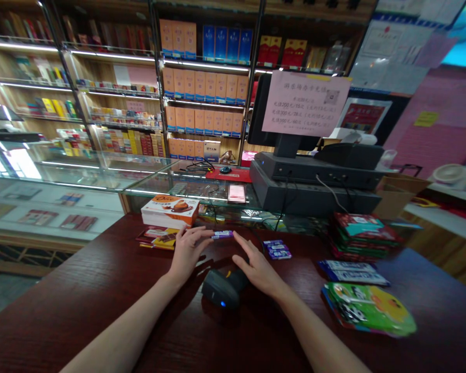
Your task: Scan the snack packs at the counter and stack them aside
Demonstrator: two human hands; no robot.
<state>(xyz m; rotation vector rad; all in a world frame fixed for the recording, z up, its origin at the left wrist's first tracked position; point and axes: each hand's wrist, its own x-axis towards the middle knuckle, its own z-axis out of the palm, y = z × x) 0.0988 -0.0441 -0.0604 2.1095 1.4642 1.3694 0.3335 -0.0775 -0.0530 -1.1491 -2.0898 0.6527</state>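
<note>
While pinching one end of the small purple pack (pixel 222 234) with left hand (pixel 188 251) fingers closed on it, holds it low over the dark tabletop (pixel 101 300), just beyond the barcode scanner (pixel 219 290). Spreads right hand (pixel 258 269) fingers flat and empty, tips nearly at the pack's other end, palm over the scanner. Looks like the pack-to-scanner step; calls next for gripping the scanner and turning the pack's code toward it.

Shop interior with lit shelving
Strip-lit wall shelves (pixel 205 66) behind a glass display counter (pixel 101 176); dark wooden countertop (pixel 81 290) in front, pink wall (pixel 431 150) at right
</note>
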